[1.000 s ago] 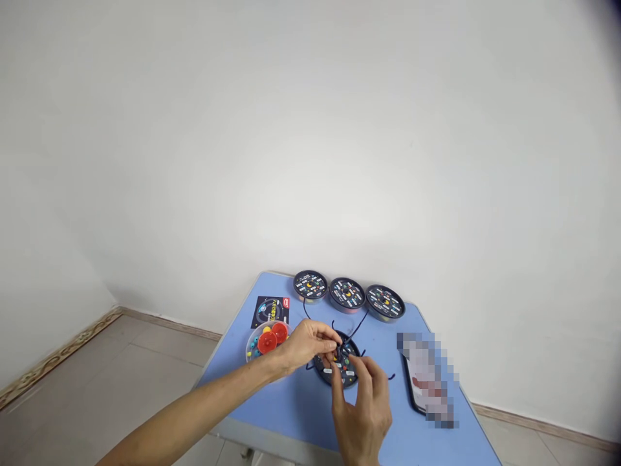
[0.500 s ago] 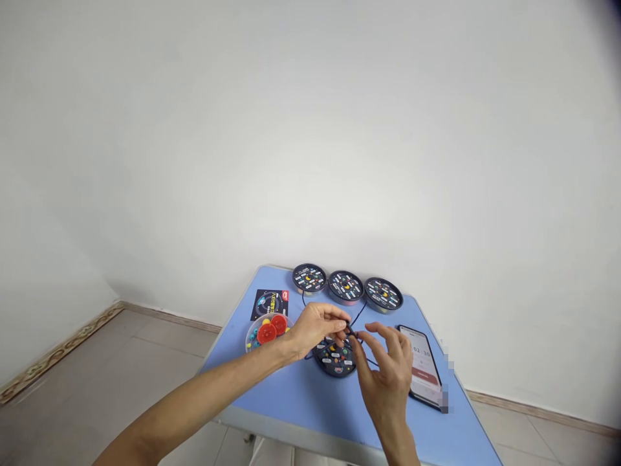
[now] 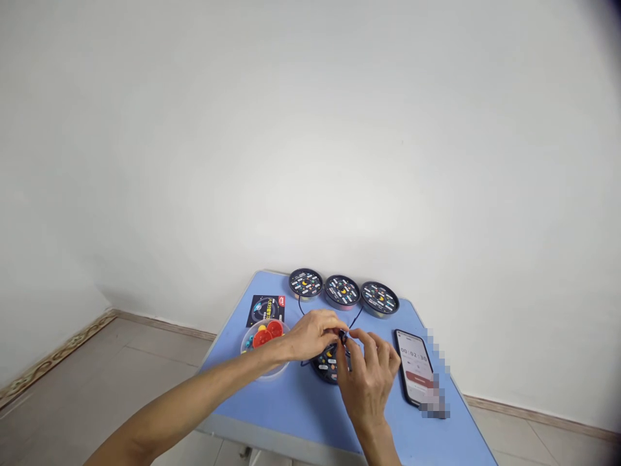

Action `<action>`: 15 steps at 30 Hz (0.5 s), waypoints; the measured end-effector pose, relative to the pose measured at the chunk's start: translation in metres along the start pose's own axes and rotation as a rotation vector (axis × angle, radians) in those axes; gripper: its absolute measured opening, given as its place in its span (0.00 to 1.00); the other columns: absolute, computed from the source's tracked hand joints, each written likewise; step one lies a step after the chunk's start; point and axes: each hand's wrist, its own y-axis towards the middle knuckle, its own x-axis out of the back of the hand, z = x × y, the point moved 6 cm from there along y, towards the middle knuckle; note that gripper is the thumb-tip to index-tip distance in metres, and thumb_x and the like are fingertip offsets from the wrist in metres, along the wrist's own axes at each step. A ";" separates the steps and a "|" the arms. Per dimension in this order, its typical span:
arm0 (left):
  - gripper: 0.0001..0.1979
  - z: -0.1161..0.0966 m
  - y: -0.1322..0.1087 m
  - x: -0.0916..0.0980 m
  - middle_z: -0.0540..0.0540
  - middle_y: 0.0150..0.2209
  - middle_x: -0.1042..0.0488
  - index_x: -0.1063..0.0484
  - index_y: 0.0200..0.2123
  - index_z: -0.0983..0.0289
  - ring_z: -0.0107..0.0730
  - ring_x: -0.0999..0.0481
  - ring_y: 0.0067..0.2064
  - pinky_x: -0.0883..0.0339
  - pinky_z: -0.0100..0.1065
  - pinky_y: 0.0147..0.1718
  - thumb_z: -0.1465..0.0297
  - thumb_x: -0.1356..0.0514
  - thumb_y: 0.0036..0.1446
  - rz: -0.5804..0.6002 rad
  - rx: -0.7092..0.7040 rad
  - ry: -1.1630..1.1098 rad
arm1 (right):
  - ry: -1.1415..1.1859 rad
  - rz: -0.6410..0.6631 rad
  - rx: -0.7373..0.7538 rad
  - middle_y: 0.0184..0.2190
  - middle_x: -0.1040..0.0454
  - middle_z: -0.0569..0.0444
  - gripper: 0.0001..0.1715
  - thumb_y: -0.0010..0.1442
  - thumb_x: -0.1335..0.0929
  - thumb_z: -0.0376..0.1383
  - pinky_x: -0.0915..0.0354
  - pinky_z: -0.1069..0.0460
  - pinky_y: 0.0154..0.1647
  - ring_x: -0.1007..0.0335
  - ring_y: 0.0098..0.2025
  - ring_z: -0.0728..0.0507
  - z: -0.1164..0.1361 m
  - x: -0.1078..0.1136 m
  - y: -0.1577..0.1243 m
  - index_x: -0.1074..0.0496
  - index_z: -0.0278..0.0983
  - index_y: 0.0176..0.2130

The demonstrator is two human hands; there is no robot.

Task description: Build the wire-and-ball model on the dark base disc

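Note:
My left hand [image 3: 313, 333] reaches in from the left, its thumb and fingers pinched on a small dark piece [image 3: 343, 336]. From the other side, the fingertips of my right hand [image 3: 366, 375] press on the same piece. Its exact kind is too small to make out. Below both hands lies a round black disc [image 3: 324, 372] printed with small coloured planets, partly covered by them. Thin dark strands [image 3: 356, 317] stick out around the fingers; whether they join the held piece is hidden.
Three round black tins with printed tops, left [image 3: 305, 283], middle [image 3: 342, 291] and right [image 3: 380, 299], line the blue table's [image 3: 291, 414] back edge. At left are a printed card [image 3: 265, 310] and a clear bowl [image 3: 279, 372] with red cups [image 3: 262, 338]. A phone [image 3: 416, 369] lies at right.
My right hand has moved left and its fingers have closed in on the small dark piece beside my left fingertips. The view has shifted slightly.

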 end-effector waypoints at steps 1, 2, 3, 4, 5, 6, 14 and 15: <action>0.18 0.000 0.000 -0.001 0.56 0.38 0.22 0.22 0.44 0.62 0.38 0.26 0.41 0.33 0.37 0.43 0.80 0.45 0.54 0.026 -0.041 0.064 | -0.005 -0.001 -0.007 0.36 0.24 0.49 0.04 0.62 0.32 0.32 0.42 0.42 0.47 0.32 0.43 0.39 0.000 -0.002 -0.001 0.29 0.37 0.33; 0.17 0.001 0.000 -0.002 0.57 0.39 0.22 0.22 0.44 0.63 0.39 0.27 0.42 0.34 0.38 0.44 0.80 0.45 0.55 0.048 -0.071 0.115 | -0.012 -0.003 -0.016 0.36 0.24 0.48 0.04 0.62 0.32 0.32 0.42 0.41 0.47 0.33 0.43 0.39 0.001 -0.003 -0.003 0.29 0.37 0.33; 0.17 0.003 0.000 -0.003 0.58 0.39 0.22 0.22 0.44 0.63 0.40 0.27 0.43 0.34 0.38 0.45 0.79 0.46 0.56 0.066 -0.090 0.158 | -0.021 -0.004 -0.023 0.37 0.24 0.48 0.04 0.62 0.32 0.33 0.42 0.41 0.47 0.33 0.43 0.39 0.001 -0.004 -0.004 0.29 0.37 0.33; 0.16 0.006 0.001 -0.004 0.58 0.38 0.22 0.22 0.44 0.63 0.41 0.27 0.43 0.34 0.38 0.45 0.79 0.46 0.57 0.081 -0.101 0.190 | -0.029 -0.005 -0.028 0.37 0.24 0.47 0.05 0.62 0.32 0.33 0.41 0.40 0.48 0.33 0.44 0.39 0.001 -0.006 -0.006 0.29 0.37 0.32; 0.16 0.008 0.002 -0.006 0.58 0.38 0.22 0.22 0.43 0.63 0.41 0.27 0.43 0.34 0.38 0.44 0.79 0.46 0.57 0.091 -0.105 0.213 | -0.037 -0.006 -0.033 0.38 0.24 0.47 0.05 0.62 0.32 0.33 0.41 0.39 0.48 0.33 0.44 0.38 0.001 -0.007 -0.008 0.29 0.37 0.32; 0.15 0.011 0.003 -0.007 0.58 0.37 0.23 0.22 0.42 0.63 0.40 0.27 0.43 0.34 0.37 0.44 0.79 0.46 0.57 0.100 -0.106 0.229 | -0.044 -0.010 -0.036 0.39 0.24 0.46 0.06 0.62 0.32 0.33 0.40 0.39 0.48 0.33 0.45 0.38 0.001 -0.008 -0.010 0.29 0.37 0.31; 0.19 0.017 0.008 -0.010 0.57 0.44 0.25 0.24 0.45 0.62 0.37 0.26 0.43 0.32 0.34 0.43 0.82 0.46 0.55 0.182 -0.086 0.146 | -0.091 -0.032 -0.047 0.45 0.25 0.43 0.03 0.59 0.30 0.32 0.38 0.35 0.48 0.34 0.49 0.33 -0.002 -0.015 -0.025 0.27 0.37 0.32; 0.19 0.017 0.008 -0.011 0.58 0.45 0.25 0.24 0.46 0.62 0.37 0.25 0.43 0.32 0.34 0.43 0.82 0.46 0.55 0.191 -0.082 0.125 | -0.094 -0.037 -0.048 0.45 0.25 0.42 0.03 0.59 0.30 0.32 0.38 0.35 0.48 0.34 0.49 0.33 -0.002 -0.015 -0.025 0.27 0.37 0.32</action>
